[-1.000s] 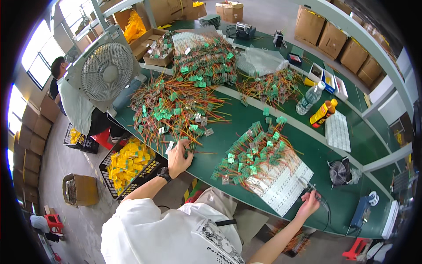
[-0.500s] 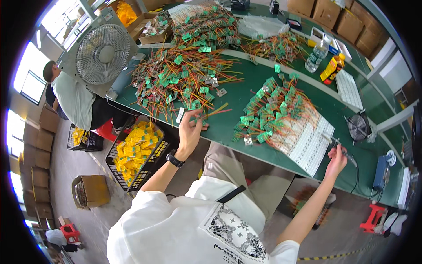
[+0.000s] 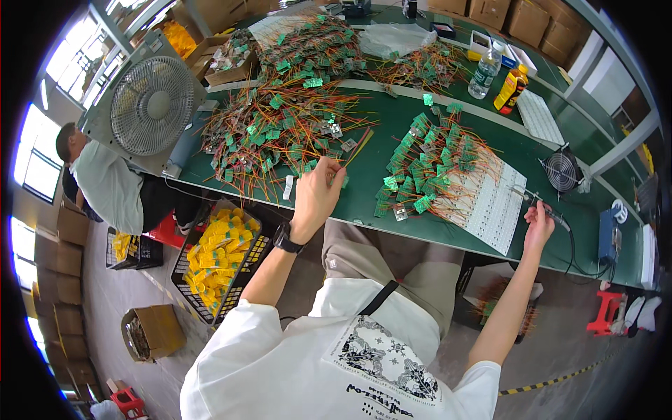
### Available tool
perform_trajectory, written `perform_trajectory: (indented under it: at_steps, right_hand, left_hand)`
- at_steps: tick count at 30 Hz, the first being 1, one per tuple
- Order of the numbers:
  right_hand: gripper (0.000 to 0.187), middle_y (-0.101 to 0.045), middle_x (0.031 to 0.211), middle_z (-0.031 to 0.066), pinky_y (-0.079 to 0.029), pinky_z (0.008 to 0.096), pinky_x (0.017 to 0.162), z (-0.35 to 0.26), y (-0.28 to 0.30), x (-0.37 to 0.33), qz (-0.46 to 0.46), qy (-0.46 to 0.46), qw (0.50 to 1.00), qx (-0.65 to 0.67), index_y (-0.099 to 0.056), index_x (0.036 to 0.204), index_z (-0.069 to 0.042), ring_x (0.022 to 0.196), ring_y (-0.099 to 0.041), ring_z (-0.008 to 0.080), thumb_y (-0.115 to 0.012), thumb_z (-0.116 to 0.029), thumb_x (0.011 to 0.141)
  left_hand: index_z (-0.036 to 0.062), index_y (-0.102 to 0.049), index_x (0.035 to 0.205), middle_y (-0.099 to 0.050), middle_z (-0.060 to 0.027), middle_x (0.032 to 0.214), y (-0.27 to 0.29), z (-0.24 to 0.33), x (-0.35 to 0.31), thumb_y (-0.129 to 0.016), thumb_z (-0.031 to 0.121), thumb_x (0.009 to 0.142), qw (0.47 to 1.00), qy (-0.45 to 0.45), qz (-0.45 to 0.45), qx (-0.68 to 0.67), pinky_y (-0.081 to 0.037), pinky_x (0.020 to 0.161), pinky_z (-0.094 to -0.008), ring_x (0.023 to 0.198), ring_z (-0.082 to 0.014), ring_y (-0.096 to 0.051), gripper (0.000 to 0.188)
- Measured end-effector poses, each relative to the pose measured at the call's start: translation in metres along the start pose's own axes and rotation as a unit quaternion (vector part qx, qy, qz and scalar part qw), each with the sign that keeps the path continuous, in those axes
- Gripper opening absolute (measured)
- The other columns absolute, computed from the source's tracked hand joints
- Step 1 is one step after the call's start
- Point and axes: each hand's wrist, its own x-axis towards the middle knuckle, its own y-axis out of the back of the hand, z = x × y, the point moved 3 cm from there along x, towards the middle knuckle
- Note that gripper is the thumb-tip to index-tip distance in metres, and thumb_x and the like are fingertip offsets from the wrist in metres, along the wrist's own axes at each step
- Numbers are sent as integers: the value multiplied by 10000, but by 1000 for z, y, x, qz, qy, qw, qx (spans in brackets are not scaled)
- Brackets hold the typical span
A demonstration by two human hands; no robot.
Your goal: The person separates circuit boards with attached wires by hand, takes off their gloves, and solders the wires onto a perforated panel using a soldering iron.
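Observation:
My left hand (image 3: 318, 192), fingers pinched, holds a small green circuit board (image 3: 344, 181) with red and yellow wires extending up and to the right. It is at the near edge of a large tangled heap of wired boards (image 3: 280, 129). My right hand (image 3: 537, 227) grips a soldering iron (image 3: 554, 214) whose cable trails off right. The iron's tip end lies over the right part of a white plate with rows of holes (image 3: 498, 210). Several wired green boards (image 3: 423, 164) are clustered along the plate's left side, their wires reaching onto it.
A fan (image 3: 154, 105) stands at the left, with a seated person (image 3: 112, 182) beyond it. Below the table edge is a black crate (image 3: 241, 283) of yellow parts. Farther back are a water bottle (image 3: 483, 73), a yellow drink bottle (image 3: 511, 89) and a small fan (image 3: 562, 171).
My left hand has shifted right and slightly up, away from the heap's edge, with the wired board. My right hand still holds the soldering iron near the plate. The whole view has shifted a little.

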Motion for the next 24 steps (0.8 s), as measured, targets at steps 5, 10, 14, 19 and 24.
perform_trajectory:
  at_steps: [5, 10, 14, 19, 24]
  right_hand:
    - [156, -645, 741, 65, -398, 237, 536, 2, -1, 7, 1, 0, 1000, -9, -638, 977, 5, 587, -577, 121, -658, -138, 918]
    - [161, -647, 740, 63, -393, 228, 528, -4, -5, 2, 12, -2, 1000, -10, -638, 1004, 4, 584, -584, 123, -657, -134, 922]
    - [180, -647, 726, 71, -395, 220, 515, -5, -7, -2, 13, -20, 999, -24, -622, 1025, 5, 558, -580, 123, -659, -139, 923]
    - [189, -644, 722, 76, -395, 221, 505, -5, -6, -4, 13, -30, 999, -28, -605, 1019, 11, 544, -576, 126, -656, -140, 918]
    - [192, -645, 720, 75, -399, 230, 510, -9, -10, -3, 39, -35, 998, 18, -604, 1048, 17, 547, -575, 133, -641, -125, 924]
  left_hand:
    - [4, -561, 962, -656, -142, 1088, 15, 7, -21, -608, 133, 929, 990, -62, 32, 122, -514, 587, -376, 703, -299, -683, 142]
    - [-13, -583, 984, -623, -141, 1068, 32, 39, -9, -606, 29, 908, 936, -213, 144, 239, -522, 724, -343, 749, -286, -662, 90]
    - [-39, -573, 1075, -688, -113, 932, -8, 52, 19, -569, -1, 947, 976, -84, -56, -194, -516, 805, -275, 858, -158, -677, 134]
    - [-72, -562, 1176, -689, -111, 959, -88, 98, 66, -563, 5, 957, 917, -57, -216, -331, -545, 791, -261, 874, -161, -696, 232]
    - [-64, -587, 1039, -688, -77, 823, -170, 140, 108, -576, 90, 980, 885, -70, -277, -369, -525, 723, -221, 836, -118, -684, 165]
